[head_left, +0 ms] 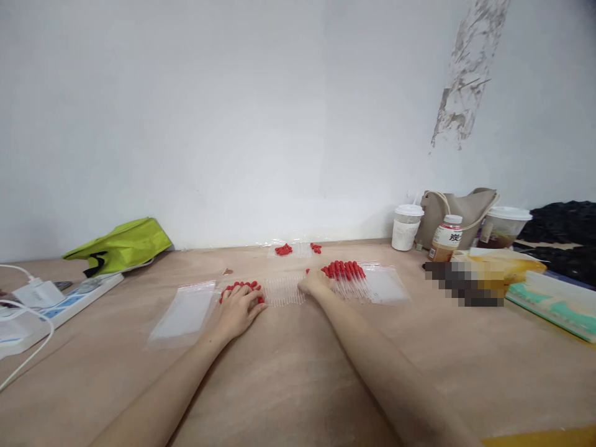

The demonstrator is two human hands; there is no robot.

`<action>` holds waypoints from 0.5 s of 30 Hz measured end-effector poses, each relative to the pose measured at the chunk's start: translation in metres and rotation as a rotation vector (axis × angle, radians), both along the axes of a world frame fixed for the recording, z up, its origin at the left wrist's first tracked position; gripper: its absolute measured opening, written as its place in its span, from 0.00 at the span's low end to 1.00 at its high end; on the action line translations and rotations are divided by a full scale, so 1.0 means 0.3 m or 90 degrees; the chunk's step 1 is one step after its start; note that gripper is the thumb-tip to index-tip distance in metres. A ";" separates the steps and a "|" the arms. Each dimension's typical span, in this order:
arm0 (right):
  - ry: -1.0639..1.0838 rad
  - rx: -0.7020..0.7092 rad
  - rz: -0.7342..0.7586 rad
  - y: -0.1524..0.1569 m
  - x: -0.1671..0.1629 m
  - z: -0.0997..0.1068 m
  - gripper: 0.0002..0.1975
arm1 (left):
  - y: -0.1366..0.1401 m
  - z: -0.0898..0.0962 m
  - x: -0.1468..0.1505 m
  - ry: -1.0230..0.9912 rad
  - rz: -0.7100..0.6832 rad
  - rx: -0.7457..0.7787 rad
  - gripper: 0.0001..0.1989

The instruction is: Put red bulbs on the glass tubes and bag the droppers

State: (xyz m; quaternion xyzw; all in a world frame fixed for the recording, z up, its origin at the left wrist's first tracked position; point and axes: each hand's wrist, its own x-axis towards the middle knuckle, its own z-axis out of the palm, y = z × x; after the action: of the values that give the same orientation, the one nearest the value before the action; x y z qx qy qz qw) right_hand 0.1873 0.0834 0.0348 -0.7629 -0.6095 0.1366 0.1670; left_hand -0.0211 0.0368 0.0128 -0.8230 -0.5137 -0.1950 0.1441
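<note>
My left hand (pixel 240 309) lies over a small pile of red rubber bulbs (pixel 254 285), fingers apart and touching them. Beside it, a row of thin clear tubes (pixel 282 292), like dropper stems, lies side by side on the table. At the row's right end my right hand (pixel 315 282) is closed in a pinch, and a red bulb (pixel 307 270) shows at its far side; the fingertips themselves are hidden. Just right of that hand, several clear tubes with red bulbs on their ends (pixel 347 271) are lined up, partly over a clear plastic bag (pixel 384 284).
Another clear zip bag (pixel 184 312) lies left. More red bulbs (pixel 284 249) sit on plastic near the wall. A power strip (pixel 69 310) and green bag (pixel 123 245) are at left; a lidded cup (pixel 406 228), bottle (pixel 446 239), grey bag (pixel 459 208) and tissue pack (pixel 554 310) at right.
</note>
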 end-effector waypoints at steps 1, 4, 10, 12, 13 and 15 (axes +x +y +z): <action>0.006 -0.005 -0.002 0.001 0.000 0.003 0.17 | -0.002 0.000 0.005 0.003 0.003 -0.001 0.11; 0.025 -0.017 -0.010 0.003 -0.001 0.006 0.19 | -0.007 -0.002 0.013 -0.012 0.019 -0.003 0.09; 0.066 -0.008 0.022 -0.001 0.019 0.017 0.21 | -0.028 -0.006 0.025 -0.109 0.032 0.015 0.09; 0.084 0.005 0.070 -0.021 0.051 0.033 0.16 | -0.047 -0.005 0.041 -0.185 -0.002 0.022 0.13; 0.091 0.015 0.099 -0.038 0.073 0.041 0.14 | -0.059 -0.006 0.053 -0.218 -0.028 0.018 0.15; 0.100 0.040 0.155 -0.087 0.127 0.050 0.09 | -0.088 -0.009 0.085 -0.267 -0.082 -0.011 0.14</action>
State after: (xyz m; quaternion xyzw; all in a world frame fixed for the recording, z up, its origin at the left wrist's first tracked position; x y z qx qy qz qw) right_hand 0.2255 0.0573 0.0498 -0.6645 -0.6867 0.1960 0.2201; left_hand 0.0043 0.0105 0.0100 -0.7967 -0.4808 -0.3660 0.0145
